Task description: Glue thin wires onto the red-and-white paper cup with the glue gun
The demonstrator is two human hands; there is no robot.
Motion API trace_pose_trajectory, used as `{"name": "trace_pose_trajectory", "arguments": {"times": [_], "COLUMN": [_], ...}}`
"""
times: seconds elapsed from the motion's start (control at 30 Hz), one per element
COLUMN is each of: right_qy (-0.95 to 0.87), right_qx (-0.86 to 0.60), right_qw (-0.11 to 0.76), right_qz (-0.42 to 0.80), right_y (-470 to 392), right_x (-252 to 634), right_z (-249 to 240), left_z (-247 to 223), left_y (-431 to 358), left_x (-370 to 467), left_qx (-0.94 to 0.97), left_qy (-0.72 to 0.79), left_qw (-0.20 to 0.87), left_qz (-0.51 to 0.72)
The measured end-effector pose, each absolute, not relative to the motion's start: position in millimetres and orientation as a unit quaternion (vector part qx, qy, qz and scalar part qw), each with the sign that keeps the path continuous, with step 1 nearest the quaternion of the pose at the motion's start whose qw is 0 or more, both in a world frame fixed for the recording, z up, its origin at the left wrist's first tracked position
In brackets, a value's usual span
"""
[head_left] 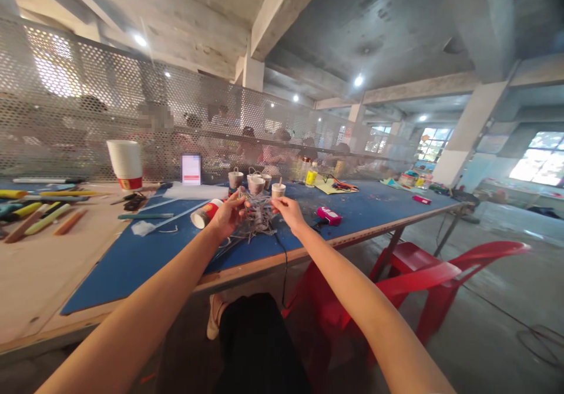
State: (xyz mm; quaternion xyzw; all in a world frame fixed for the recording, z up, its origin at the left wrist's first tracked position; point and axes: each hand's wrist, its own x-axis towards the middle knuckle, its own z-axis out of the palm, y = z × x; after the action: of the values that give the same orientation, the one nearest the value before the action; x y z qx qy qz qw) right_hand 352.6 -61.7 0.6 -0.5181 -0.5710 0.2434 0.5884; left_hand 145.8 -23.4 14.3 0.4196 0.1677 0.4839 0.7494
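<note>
Both hands reach over the blue table top [158,247], one on either side of a tangled heap of thin grey strips [261,221]. My left hand [228,213] is closed in a pinch at the heap's left edge; the small thing at its fingertips is too fine to name. Fingers together, my right hand [288,211] is at the heap's right, just in front of a small cup with a stick in it [278,191]. What it pinches cannot be made out. A paper cup [201,218] lies on its side by my left wrist.
A stack of paper cups [125,162] and a lit phone [191,169] stand at the back, near several small cups [255,184] and a yellow-labelled bottle [311,175]. Handled tools [37,218] lie left. A pink box [329,215] sits right; red chairs [409,276] stand beside the table.
</note>
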Motion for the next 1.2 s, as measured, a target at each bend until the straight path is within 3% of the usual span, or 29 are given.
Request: {"name": "trace_pose_trajectory", "arguments": {"times": [0.2, 0.4, 0.73, 1.2], "right_qy": [-0.515, -0.527, -0.671, -0.491], "right_qx": [-0.567, -0.612, -0.516, -0.651], "right_qw": [0.615, 0.577, 0.492, 0.579], "right_qz": [0.190, 0.121, 0.206, 0.025], "right_y": [-70.3, -76.4, -58.0, -61.8], "right_x": [385.8, 410.0, 323.2, 418.7], "right_z": [12.4, 14.8, -9.1, 14.2], "left_z": [16.2, 18.1, 17.6, -0.5], "left_y": [-24.6, -27.8, -27.7, -16.3], "left_x": [145.5, 146.2, 146.0, 153.5], "left_qx": [0.398, 0.395, 0.425, 0.488], "left_qy": [0.182, 0.178, 0.157, 0.272], "left_qw": [0.748, 0.754, 0.763, 0.622], "left_qz": [0.499, 0.494, 0.460, 0.549]}}
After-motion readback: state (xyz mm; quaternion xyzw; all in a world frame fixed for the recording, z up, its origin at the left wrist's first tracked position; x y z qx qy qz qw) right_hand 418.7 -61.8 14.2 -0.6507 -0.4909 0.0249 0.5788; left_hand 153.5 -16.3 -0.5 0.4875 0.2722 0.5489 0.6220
